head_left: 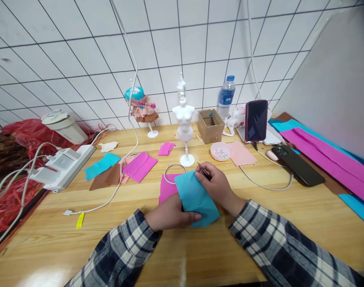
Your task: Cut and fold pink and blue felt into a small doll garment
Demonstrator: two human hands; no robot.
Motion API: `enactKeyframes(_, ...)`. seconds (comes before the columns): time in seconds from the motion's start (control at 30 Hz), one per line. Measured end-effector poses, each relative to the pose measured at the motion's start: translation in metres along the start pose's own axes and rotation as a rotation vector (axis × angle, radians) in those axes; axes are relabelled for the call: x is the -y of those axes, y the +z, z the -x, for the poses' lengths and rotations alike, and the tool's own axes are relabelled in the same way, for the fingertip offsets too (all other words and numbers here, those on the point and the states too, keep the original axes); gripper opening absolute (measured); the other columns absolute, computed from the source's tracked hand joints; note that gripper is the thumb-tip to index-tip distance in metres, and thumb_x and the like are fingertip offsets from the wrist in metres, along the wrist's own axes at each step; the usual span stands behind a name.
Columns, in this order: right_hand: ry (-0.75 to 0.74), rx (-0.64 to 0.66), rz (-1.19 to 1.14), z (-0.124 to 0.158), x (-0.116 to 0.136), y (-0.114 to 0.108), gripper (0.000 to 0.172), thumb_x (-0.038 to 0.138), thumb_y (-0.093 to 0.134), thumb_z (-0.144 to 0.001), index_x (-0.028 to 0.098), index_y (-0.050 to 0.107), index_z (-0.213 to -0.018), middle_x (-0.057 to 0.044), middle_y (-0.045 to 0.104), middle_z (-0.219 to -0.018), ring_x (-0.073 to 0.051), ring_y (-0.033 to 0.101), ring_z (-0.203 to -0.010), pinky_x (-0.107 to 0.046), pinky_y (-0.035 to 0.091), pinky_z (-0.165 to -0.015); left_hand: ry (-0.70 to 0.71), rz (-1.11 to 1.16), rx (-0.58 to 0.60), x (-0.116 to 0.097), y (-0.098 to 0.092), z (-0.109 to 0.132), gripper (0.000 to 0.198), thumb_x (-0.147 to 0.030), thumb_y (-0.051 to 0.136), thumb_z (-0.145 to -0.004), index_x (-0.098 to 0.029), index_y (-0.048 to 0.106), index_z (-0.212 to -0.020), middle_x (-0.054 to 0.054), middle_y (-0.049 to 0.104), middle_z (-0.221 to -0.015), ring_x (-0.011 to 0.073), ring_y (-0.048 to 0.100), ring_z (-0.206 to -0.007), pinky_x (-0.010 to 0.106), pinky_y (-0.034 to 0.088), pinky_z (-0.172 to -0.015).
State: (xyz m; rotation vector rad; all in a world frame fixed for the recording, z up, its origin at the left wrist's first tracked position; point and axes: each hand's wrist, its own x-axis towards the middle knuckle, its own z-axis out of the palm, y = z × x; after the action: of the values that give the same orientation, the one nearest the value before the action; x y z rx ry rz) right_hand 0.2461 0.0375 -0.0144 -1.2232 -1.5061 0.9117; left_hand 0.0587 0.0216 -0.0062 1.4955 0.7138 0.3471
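Observation:
A piece of blue crepe paper (196, 197) is tilted up just over the table in front of me. My left hand (177, 211) grips its lower left part, thumb on the front and the other fingers mostly hidden behind. At the upper right edge, my right hand (214, 183) pinches the sheet and also keeps a small dark pointed metal tool (204, 171) in its fingers; whether it is tweezers or scissors I cannot tell. Partly under the blue sheet lie a magenta paper piece (165, 190) and a pale ring (165, 175).
A white mannequin (184, 119) stands behind my hands, left of a cardboard box (212, 126) and a pink dish (221, 152) of small shiny bits. A dressed mannequin (143, 105), paper scraps (140, 167), a cable (110, 199) and power strip (70, 169) are leftward; phones (301, 165) sit right.

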Motion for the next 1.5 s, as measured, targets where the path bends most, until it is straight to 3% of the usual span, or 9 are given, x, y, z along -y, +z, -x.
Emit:
enactKeyframes(0.17, 0.032, -0.079, 0.029, -0.001, 0.001, 0.003, 0.014, 0.035, 0.055, -0.084, 0.020, 0.056, -0.085, 0.003, 0.056, -0.067, -0.013, 0.052, -0.062, -0.024, 0.040, -0.058, 0.012, -0.053, -0.068, -0.002, 0.007, -0.002, 0.048, -0.035, 0.072, -0.076, -0.021, 0.063, -0.122, 0.009, 0.066, -0.125, 0.0272, 0.062, -0.112, 0.044, 0.050, -0.097)
enactKeyframes(0.3, 0.057, -0.127, 0.025, -0.002, -0.001, 0.006, 0.018, 0.038, 0.054, -0.085, 0.020, 0.057, -0.086, 0.003, 0.056, -0.065, -0.013, 0.052, -0.061, -0.024, 0.041, -0.059, 0.002, 0.015, -0.126, -0.002, 0.014, -0.005, 0.036, -0.036, 0.072, -0.075, -0.019, 0.070, -0.107, 0.007, 0.073, -0.106, 0.0250, 0.067, -0.099, 0.041, 0.051, -0.094)
enactKeyframes(0.4, 0.046, -0.158, -0.034, -0.004, -0.004, 0.004, 0.024, 0.042, 0.050, -0.089, 0.020, 0.057, -0.093, 0.000, 0.063, -0.076, -0.014, 0.057, -0.068, -0.025, 0.044, -0.063, -0.015, 0.156, -0.169, -0.003, 0.014, -0.004, 0.033, -0.034, 0.077, -0.071, -0.017, 0.070, -0.099, 0.005, 0.074, -0.090, 0.0210, 0.067, -0.081, 0.035, 0.055, -0.078)
enactKeyframes(0.5, 0.115, -0.192, -0.108, -0.005, -0.006, -0.001, 0.029, 0.048, 0.039, -0.093, 0.021, 0.051, -0.098, -0.001, 0.065, -0.083, -0.012, 0.054, -0.057, -0.024, 0.043, -0.055, 0.029, 0.283, -0.363, -0.003, 0.004, -0.001, 0.029, -0.037, 0.077, -0.072, -0.015, 0.068, -0.089, 0.002, 0.069, -0.074, 0.0143, 0.060, -0.062, 0.027, 0.050, -0.061)
enactKeyframes(0.63, 0.195, 0.028, -0.093, 0.001, -0.006, -0.003, 0.034, 0.053, 0.038, -0.093, 0.022, 0.051, -0.090, 0.006, 0.049, -0.058, -0.011, 0.043, -0.047, -0.023, 0.034, -0.047, 0.175, 0.229, -0.690, -0.002, -0.020, -0.001, 0.023, -0.034, 0.076, -0.073, -0.016, 0.065, -0.082, -0.001, 0.066, -0.070, 0.0126, 0.057, -0.062, 0.027, 0.049, -0.067)
enactKeyframes(0.73, 0.190, 0.183, -0.103, 0.010, -0.006, 0.004, 0.044, 0.055, 0.027, -0.096, 0.021, 0.054, -0.087, 0.006, 0.040, -0.057, -0.012, 0.040, -0.051, -0.024, 0.033, -0.048, 0.248, 0.147, -0.807, 0.001, -0.032, -0.002, 0.020, -0.031, 0.074, -0.075, -0.016, 0.063, -0.080, -0.001, 0.067, -0.074, 0.0134, 0.059, -0.067, 0.027, 0.049, -0.073)
enactKeyframes(0.97, 0.165, 0.306, -0.006, 0.017, 0.000, 0.011, 0.042, 0.053, 0.025, -0.098, 0.022, 0.050, -0.086, 0.005, 0.046, -0.062, -0.013, 0.044, -0.058, -0.027, 0.038, -0.060, 0.211, 0.142, -0.719, 0.005, -0.029, -0.003, 0.028, -0.030, 0.075, -0.074, -0.015, 0.064, -0.096, 0.005, 0.073, -0.098, 0.0185, 0.066, -0.085, 0.033, 0.051, -0.086)
enactKeyframes(1.5, 0.142, 0.308, 0.060, 0.015, -0.002, 0.009, 0.042, 0.051, 0.025, -0.098, 0.021, 0.052, -0.087, 0.002, 0.049, -0.069, -0.015, 0.048, -0.067, -0.029, 0.037, -0.065, 0.167, 0.122, -0.647, 0.002, -0.022, -0.005, 0.040, -0.032, 0.076, -0.072, -0.014, 0.062, -0.104, 0.009, 0.073, -0.108, 0.0239, 0.068, -0.096, 0.038, 0.051, -0.092)
